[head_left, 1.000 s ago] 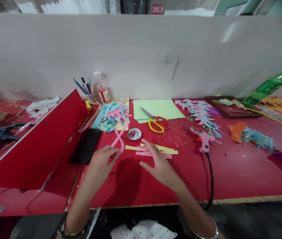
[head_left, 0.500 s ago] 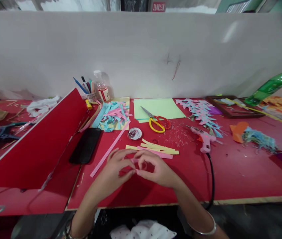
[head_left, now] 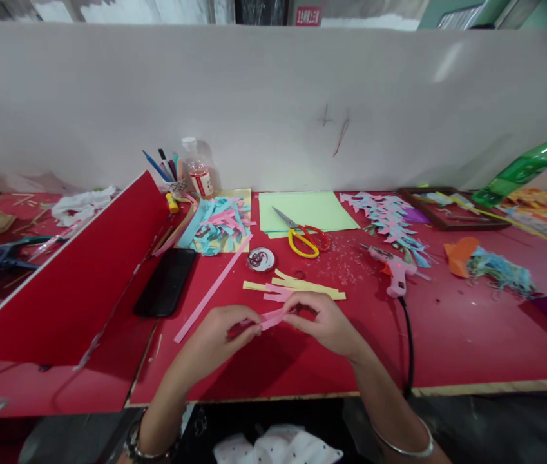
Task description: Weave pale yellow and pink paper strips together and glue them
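A pink paper strip (head_left: 272, 319) stretches between my hands, above the red table near its front edge. My left hand (head_left: 227, 332) pinches the strip's left part between thumb and fingers. On the other side, my right hand (head_left: 316, 320) is closed on its right part. Just beyond the hands lie yellow paper strips (head_left: 309, 288) with a pink one among them, partly hidden by my right hand. Left of these, a long pink strip (head_left: 212, 290) lies slantwise on the table.
Scissors (head_left: 305, 238) rest partly on green paper sheets (head_left: 312, 209). A pink glue gun (head_left: 396, 274) lies to the right, its cord over the front edge. A black phone (head_left: 165, 283) and a leaning red board (head_left: 80, 277) are at left. A round dish (head_left: 261, 260) sits mid-table.
My hands have moved apart, the right one shifting right. The pink strip, bent in a small loop between the fingers before, now shows as a flatter length between them.
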A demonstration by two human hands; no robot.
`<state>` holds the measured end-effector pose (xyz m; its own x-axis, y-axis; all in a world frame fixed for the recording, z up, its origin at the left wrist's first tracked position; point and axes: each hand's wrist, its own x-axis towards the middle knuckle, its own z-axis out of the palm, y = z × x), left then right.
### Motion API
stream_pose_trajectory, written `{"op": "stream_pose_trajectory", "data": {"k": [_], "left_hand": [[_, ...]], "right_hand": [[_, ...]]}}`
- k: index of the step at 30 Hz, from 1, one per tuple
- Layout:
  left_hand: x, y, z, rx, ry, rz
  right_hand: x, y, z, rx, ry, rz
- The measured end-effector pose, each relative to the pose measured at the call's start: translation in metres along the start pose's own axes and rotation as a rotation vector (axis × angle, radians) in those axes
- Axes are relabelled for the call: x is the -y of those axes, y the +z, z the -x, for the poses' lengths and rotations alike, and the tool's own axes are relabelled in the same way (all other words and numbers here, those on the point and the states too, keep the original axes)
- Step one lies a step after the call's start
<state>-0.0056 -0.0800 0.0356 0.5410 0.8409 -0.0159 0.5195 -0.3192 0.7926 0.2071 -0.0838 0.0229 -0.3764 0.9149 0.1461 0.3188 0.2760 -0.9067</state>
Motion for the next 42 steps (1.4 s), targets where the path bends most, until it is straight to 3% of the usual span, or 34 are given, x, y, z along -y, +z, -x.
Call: {"op": "stream_pose_trajectory", "data": {"k": [6, 10, 12, 16, 20, 24, 32, 36, 42], "left_hand": [[0.008, -0.001, 0.003, -0.048, -0.125, 0.081], [0.008, 0.002, 0.001, -0.044, -0.137, 0.084], [0.006, 0.005, -0.002, -0.003, -0.132, 0.056], [-0.001, 0.012, -0.008, 0.058, -0.093, -0.005], [-0.003, 0.012, -0.008, 0.040, -0.089, 0.020], [0.002, 0.008, -0.003, 0.007, -0.144, 0.015], [0.010, 0.011, -0.003, -0.149, -0.179, 0.026], [0.014, 0.013, -0.005, -0.114, -0.218, 0.178], [0.015, 0.015, -0.004, -0.119, -0.120, 0.166]], "right_hand": [[-0.006, -0.007, 0.002, -0.111, 0.038, -0.006], [-0.008, -0.009, 0.003, -0.157, 0.008, 0.167], [-0.007, -0.005, 0.003, -0.118, -0.011, 0.296], [-0.001, 0.009, 0.002, 0.082, -0.023, 0.422], [0.003, 0.014, -0.001, 0.120, 0.000, 0.382], [-0.001, 0.006, -0.002, 0.067, -0.003, 0.331], [-0.007, -0.001, -0.002, 0.111, 0.013, 0.296], [-0.008, 0.001, -0.003, 0.114, 0.013, 0.265], [-0.009, 0.000, -0.002, 0.117, 0.023, 0.259]]}}
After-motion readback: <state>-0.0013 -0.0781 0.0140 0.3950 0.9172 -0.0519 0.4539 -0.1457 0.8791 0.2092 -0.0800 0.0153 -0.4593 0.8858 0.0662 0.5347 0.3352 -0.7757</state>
